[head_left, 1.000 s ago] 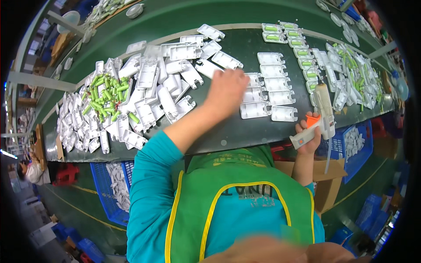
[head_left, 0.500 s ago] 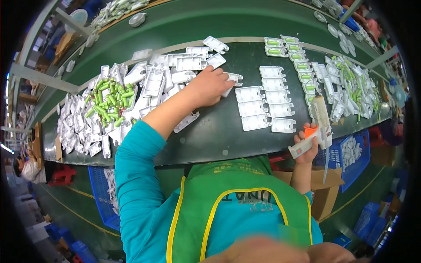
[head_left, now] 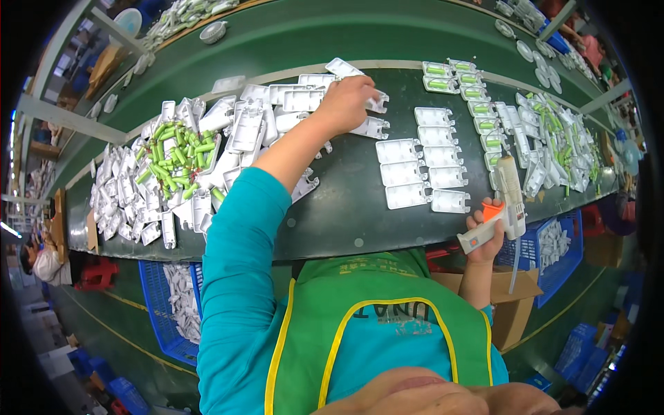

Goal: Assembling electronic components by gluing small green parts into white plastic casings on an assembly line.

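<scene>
My left hand point(head_left: 348, 104) reaches over the far middle of the bench, fingers curled down on a white plastic casing point(head_left: 377, 104); the fingertips are blurred. Just below that hand lies another white casing point(head_left: 371, 128). Low at the right, my right hand point(head_left: 487, 240) grips a pale hot glue gun point(head_left: 510, 197) with an orange trigger, its nozzle end pointing away from me. Between the hands, white open casings point(head_left: 402, 173) lie in two neat columns. Farther right, casings with green battery cells point(head_left: 477, 93) form another column.
A heap of white casings point(head_left: 124, 197) with green cells point(head_left: 176, 159) on top covers the left side. More wired cells and casings point(head_left: 553, 145) are piled at the right. Blue crates point(head_left: 155, 304) and a cardboard box point(head_left: 515, 304) stand below the bench. A green conveyor point(head_left: 290, 41) runs behind.
My left hand has moved away from the casing it was touching, up and to the right, onto another one, which has shifted right. The right hand with the glue gun has barely moved.
</scene>
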A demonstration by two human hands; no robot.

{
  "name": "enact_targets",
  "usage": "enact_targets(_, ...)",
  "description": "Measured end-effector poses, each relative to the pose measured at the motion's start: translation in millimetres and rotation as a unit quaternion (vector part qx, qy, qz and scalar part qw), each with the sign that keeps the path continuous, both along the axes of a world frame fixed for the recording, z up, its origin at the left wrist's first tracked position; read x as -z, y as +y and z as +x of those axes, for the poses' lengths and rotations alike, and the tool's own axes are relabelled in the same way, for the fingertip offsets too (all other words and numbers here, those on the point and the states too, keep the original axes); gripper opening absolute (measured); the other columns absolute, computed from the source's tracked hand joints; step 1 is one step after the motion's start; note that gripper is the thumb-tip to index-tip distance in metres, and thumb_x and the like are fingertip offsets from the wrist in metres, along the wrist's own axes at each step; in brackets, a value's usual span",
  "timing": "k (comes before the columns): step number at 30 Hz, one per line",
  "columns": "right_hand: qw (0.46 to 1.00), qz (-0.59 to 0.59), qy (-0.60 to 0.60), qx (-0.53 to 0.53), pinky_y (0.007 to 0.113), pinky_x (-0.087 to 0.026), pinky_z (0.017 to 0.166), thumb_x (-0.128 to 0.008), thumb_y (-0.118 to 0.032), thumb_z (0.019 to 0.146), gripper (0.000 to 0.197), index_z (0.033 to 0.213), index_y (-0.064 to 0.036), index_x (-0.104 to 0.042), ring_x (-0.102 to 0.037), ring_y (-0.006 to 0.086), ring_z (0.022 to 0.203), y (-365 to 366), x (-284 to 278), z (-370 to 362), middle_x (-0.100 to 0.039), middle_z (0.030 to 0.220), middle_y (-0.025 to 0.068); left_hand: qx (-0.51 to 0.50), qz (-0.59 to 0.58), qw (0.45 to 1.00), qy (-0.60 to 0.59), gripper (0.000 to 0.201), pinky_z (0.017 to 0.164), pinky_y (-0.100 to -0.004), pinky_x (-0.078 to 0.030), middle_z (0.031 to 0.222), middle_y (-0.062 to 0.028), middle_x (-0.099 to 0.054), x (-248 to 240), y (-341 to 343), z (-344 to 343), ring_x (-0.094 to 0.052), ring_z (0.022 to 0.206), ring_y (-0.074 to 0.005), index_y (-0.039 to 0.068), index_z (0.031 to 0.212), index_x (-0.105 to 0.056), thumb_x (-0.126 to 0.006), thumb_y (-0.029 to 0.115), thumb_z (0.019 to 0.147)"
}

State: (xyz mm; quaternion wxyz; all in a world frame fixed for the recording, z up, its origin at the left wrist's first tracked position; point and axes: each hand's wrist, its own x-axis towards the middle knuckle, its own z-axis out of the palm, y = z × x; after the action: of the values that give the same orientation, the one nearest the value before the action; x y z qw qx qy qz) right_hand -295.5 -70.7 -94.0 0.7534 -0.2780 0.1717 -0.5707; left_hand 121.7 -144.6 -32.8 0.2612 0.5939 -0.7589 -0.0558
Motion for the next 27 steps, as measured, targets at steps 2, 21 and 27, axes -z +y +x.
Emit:
enact_targets(2,1.0,0.002,-0.005,0.003,0.033,-0.045,0.073,-0.055,-0.026,0.092,0.046,0.132,-0.0111,-0.041,-0.056,0.0175,0.089,-1,0,0,-0.048,0.13,0.0093,-0.002,-0.002,0.998,-0.069,0.032,0.094,-0.0445,-0.037,0.124,-0.0081,-0.055,5,3,1,-0.047,0.122,-0.0264,0.012,0.093,-0.068,-0.056,-0.001,0.066)
enact_targets(21,1.0,0.009,0.006,0.011,0.033,-0.044,0.072,-0.057,-0.026,0.09,0.048,0.132,-0.0108,-0.041,-0.055,0.0178,0.089,-1,2,0,-0.049,0.128,0.0101,-0.007,-0.092,0.98,-0.176,0.009,0.078,-0.0408,-0.037,0.084,-0.0072,-0.058,27,-25,-50,-0.054,0.088,-0.0248,0.009,0.074,-0.068,-0.06,0.008,0.07)
enact_targets(27,1.0,0.005,0.001,0.008,0.035,-0.043,0.072,-0.06,-0.023,0.089,0.052,0.134,-0.0119,-0.037,-0.049,0.0187,0.085,-2,11,-8,-0.043,0.133,0.0106,-0.012,-0.088,0.975,-0.203,0.01,0.076,-0.0438,-0.04,0.085,-0.0078,-0.057,31,-15,-45,-0.054,0.09,-0.0254,0.007,0.072,-0.064,-0.057,0.015,0.07)
